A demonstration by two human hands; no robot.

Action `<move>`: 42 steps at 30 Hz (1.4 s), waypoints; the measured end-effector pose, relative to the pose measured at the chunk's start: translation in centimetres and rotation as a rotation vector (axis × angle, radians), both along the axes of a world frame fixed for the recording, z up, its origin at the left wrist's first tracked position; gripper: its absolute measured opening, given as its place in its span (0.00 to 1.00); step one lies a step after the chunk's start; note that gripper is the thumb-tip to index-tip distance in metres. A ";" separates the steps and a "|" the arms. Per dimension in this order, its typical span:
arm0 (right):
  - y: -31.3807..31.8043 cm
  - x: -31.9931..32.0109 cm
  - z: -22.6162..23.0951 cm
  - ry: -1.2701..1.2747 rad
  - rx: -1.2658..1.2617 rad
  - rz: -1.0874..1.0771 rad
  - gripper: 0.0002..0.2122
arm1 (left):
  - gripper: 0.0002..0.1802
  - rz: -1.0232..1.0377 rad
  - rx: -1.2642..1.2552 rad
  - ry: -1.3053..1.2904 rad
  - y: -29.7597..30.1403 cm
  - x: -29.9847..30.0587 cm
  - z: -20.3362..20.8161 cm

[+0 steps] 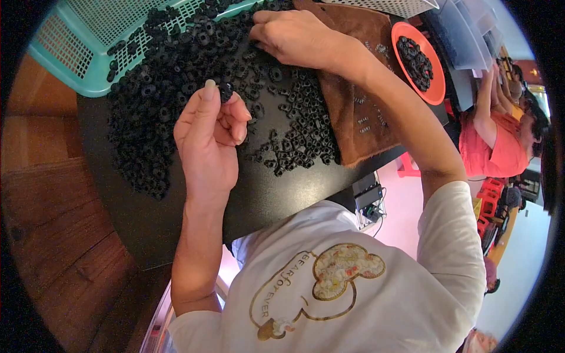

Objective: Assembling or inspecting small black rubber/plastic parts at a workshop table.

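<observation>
We hold our left hand palm-up, thumb and fingers pinching a black part. Our right hand reaches forward, fingers curled; we cannot tell what they hold.

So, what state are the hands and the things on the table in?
Left hand: raised, pinching a small black part
Right hand: fingers bent, any grip hidden
Larger black parts: loose, heaped
Smaller black parts: loose, spread out
Teal basket: black parts in or against it
Brown cloth: laid out
Coil-like pieces: scattered on the cloth
Orange dish: holding dark parts
</observation>
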State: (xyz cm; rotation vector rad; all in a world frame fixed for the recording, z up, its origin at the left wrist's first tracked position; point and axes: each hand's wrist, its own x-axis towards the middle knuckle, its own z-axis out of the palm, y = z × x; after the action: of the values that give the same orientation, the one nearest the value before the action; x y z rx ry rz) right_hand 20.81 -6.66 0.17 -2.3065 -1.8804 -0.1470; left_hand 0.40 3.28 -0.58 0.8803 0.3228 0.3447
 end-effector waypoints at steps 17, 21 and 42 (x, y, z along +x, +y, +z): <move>-2.9 -5.2 4.5 0.407 0.243 0.129 0.05 | 0.16 -0.009 0.030 -0.051 -1.0 0.1 0.3; -3.4 -5.9 5.4 0.562 0.174 0.100 0.03 | 0.16 -0.002 0.122 -0.055 -1.3 0.2 0.0; -6.1 -8.4 6.8 0.780 0.276 0.083 0.05 | 0.16 -0.178 0.159 -0.109 -1.9 -0.3 -0.4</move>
State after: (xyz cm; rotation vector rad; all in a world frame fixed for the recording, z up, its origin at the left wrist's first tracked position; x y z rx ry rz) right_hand 12.43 -12.72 6.92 -1.7264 -1.4285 0.4169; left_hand 0.09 1.35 -0.98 1.0347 0.1157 0.2541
